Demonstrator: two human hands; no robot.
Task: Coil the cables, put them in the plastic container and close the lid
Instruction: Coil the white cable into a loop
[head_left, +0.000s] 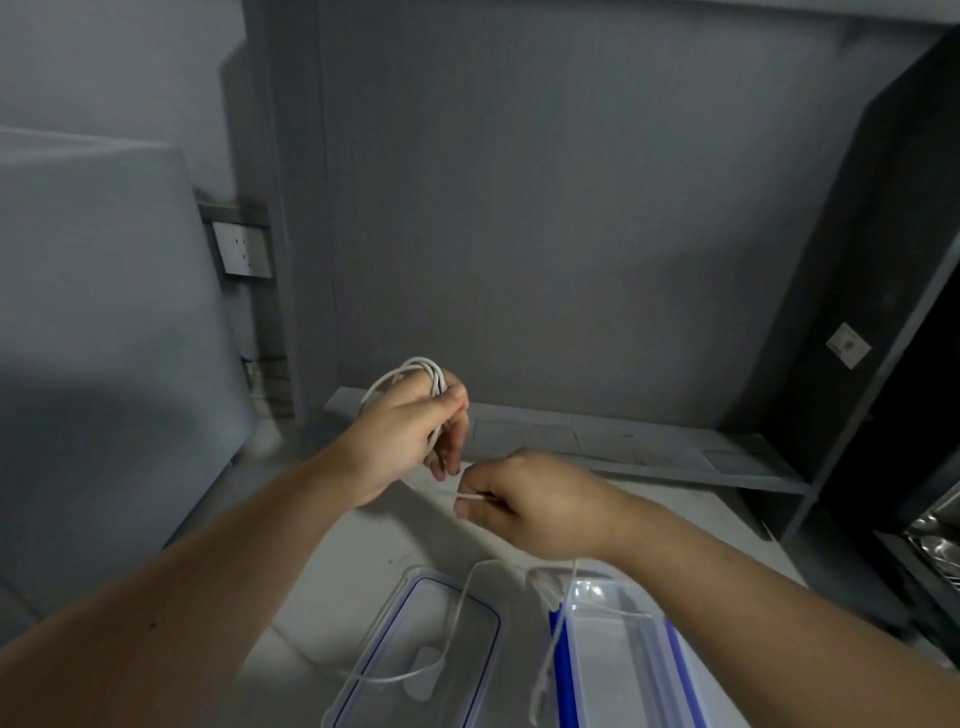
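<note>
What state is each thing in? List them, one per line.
Left hand: closed around the coiled loops of the white cable.
Right hand: pinching the cable's free run.
White cable: partly coiled, the rest trailing loose over the lid and container.
Lid: off, lying flat on the table.
Plastic container: open, holding no coil yet.
Wall socket: nothing plugged in.
</note>
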